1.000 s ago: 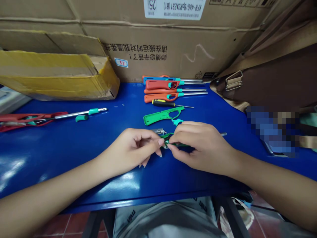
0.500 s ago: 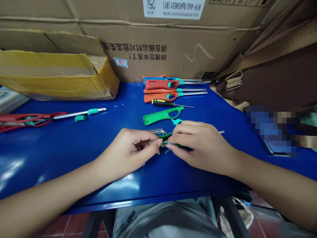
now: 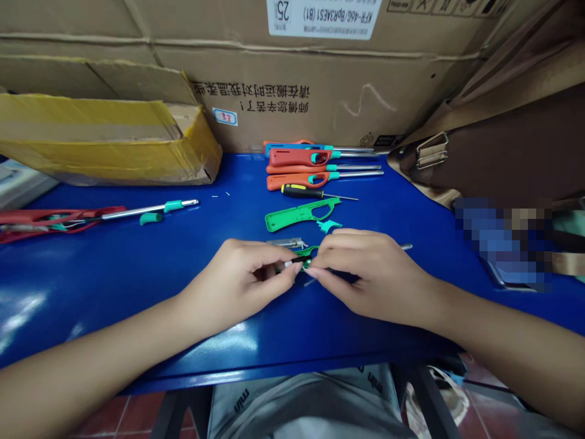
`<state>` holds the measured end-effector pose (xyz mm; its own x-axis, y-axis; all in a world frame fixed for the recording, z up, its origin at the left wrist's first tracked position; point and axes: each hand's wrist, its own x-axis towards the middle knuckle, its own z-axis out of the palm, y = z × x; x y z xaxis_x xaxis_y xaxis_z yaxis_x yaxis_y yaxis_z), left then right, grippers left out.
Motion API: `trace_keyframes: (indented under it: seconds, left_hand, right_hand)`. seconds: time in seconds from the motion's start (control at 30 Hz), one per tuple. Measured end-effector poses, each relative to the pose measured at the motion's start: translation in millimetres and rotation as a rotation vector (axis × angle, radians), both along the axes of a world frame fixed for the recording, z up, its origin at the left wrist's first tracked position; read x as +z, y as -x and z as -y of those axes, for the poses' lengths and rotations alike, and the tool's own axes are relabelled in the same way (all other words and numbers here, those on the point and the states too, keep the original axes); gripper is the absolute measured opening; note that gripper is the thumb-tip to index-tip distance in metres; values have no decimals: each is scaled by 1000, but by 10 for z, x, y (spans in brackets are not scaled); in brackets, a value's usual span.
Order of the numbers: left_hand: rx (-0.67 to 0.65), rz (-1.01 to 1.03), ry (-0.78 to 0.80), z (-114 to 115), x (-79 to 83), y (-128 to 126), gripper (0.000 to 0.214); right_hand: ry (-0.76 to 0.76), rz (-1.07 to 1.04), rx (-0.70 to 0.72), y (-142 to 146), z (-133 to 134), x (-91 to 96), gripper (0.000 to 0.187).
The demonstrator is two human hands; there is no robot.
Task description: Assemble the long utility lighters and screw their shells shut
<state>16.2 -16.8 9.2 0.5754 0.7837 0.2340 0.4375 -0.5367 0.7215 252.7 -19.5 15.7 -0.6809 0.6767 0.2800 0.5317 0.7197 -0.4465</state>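
My left hand [image 3: 249, 274] is closed in a pinch on a small black-and-white cylindrical part [image 3: 299, 260]. Thumb and forefinger of my right hand [image 3: 365, 277] are pressed together at that part's right end; what they grip is too small to make out. Partly hidden beneath both hands is a green lighter shell half [image 3: 307, 250], with a metal tube tip [image 3: 406, 247] showing past my right knuckles. Just behind my left fingers lies a clear fuel tank [image 3: 286, 242]. A teal trigger piece [image 3: 329, 227] and another green shell half [image 3: 292, 216] lie farther back.
A screwdriver [image 3: 299, 191] and several long-necked lighters [image 3: 297, 180] lie at the back, before a big cardboard box [image 3: 256, 67]. An opened red lighter [image 3: 86, 214] and teal pieces [image 3: 150, 218] are at left, below a taped carton [image 3: 114, 158]. A brown bag [image 3: 503, 140] stands right.
The black-and-white part now shows plainly between my left fingertips, raised over the green shell. My right fingers have shifted slightly, uncovering more of the teal trigger piece.
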Motion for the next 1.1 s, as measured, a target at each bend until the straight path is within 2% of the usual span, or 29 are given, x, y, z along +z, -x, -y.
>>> trace_keyframes:
  seconds: [0.1, 0.27, 0.4, 0.57, 0.77, 0.97, 1.1]
  left_hand:
    - [-23, -21, -88, -5, -7, 10, 22]
    - [-17, -39, -152, 7, -7, 1, 22]
    - [-30, -57, -182, 8, -5, -4, 21]
    - [-47, -33, -147, -3, -9, 13, 17]
    - [-43, 12, -137, -7, -15, 12, 17]
    - [-42, 25, -65, -15, -38, 12, 18]
    - [-31, 26, -12, -25, -22, 22, 18]
  right_hand:
    - [1, -28, -13, -2, -14, -17, 25]
    - [-63, 28, 55, -8, -38, -22, 19]
    - [-147, 83, 79, -14, -35, -23, 28]
    - [-191, 88, 104, -28, -30, -26, 33]
    - [-77, 26, 159, -41, -55, -24, 27]
    - [-218, 13, 202, -45, -75, -39, 28]
    - [-271, 42, 161, -38, -72, -2, 30]
